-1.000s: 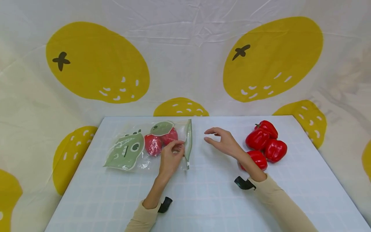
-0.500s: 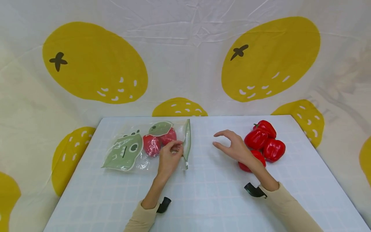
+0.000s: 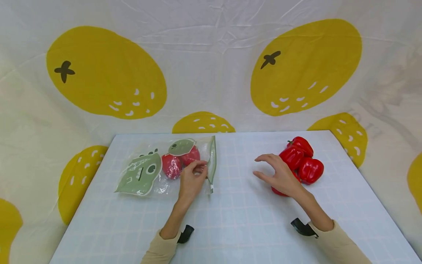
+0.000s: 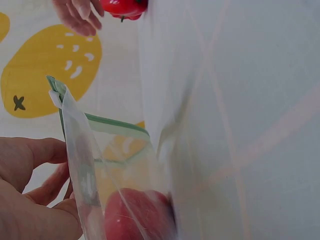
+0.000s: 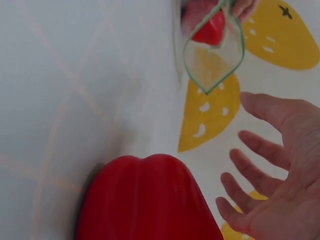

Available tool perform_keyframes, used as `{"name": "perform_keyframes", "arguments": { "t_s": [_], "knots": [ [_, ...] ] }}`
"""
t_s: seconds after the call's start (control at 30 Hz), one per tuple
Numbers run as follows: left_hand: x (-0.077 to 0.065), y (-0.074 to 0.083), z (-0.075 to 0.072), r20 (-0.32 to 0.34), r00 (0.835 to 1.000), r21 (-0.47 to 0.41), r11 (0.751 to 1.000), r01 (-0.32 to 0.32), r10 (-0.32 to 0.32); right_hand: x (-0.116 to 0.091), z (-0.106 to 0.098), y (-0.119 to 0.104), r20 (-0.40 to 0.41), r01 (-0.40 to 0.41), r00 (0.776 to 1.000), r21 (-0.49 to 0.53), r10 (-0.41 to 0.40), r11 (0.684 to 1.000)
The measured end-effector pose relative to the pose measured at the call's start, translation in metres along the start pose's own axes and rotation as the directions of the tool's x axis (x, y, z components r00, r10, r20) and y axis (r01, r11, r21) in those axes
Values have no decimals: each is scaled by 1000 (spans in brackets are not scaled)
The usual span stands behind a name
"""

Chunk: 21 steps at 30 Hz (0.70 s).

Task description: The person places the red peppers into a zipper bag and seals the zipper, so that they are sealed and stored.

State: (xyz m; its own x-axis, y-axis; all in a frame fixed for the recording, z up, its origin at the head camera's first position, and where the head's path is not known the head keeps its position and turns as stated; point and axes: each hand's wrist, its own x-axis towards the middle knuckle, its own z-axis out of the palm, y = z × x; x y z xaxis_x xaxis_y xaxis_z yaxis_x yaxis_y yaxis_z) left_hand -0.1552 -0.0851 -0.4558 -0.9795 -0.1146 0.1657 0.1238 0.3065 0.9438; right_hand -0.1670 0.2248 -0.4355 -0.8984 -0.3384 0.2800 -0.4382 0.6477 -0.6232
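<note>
A clear zip bag (image 3: 140, 175) with green cartoon prints lies on its side on the table, its green-edged mouth (image 5: 207, 89) spread apart toward the right. Two red bell peppers (image 3: 172, 168) show through the plastic inside it. My left hand (image 3: 191, 183) pinches the upper sheet of the bag close to its mouth, thumb against fingertips. Several loose red bell peppers (image 3: 311, 171) sit clustered at the right. My right hand (image 3: 281, 176) hovers at the left side of that cluster, holding nothing, thumb and fingers spread. The nearest pepper (image 5: 145, 200) looms beside it in the right wrist view.
A light checked cloth covers the table (image 3: 230, 220). Behind it hangs a pale curtain (image 3: 211, 73) with big yellow fruit prints. The bag's small white slider (image 3: 211, 187) is at the near end of its mouth.
My right hand has moved right, away from the bag's mouth and over to the loose bell peppers, its fingers spread. My left hand keeps its pinch on the bag.
</note>
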Motion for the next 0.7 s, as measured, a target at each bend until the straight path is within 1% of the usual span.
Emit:
{"name": "perform_keyframes", "arguments": {
  "t_s": [0.23,0.47,0.7],
  "knots": [
    [0,-1,0,-2,1000,-2,1000,-6,6,-16,-3,6,-21,-9,1000,-65,8,998],
    [-1,-1,-1,3,1000,-6,1000,4,-4,-31,-6,14,-22,-8,1000,-103,6,995],
    [0,-3,0,2,1000,-9,1000,-2,2,-44,-11,18,-32,-11,999,-164,6,986]
  ]
}}
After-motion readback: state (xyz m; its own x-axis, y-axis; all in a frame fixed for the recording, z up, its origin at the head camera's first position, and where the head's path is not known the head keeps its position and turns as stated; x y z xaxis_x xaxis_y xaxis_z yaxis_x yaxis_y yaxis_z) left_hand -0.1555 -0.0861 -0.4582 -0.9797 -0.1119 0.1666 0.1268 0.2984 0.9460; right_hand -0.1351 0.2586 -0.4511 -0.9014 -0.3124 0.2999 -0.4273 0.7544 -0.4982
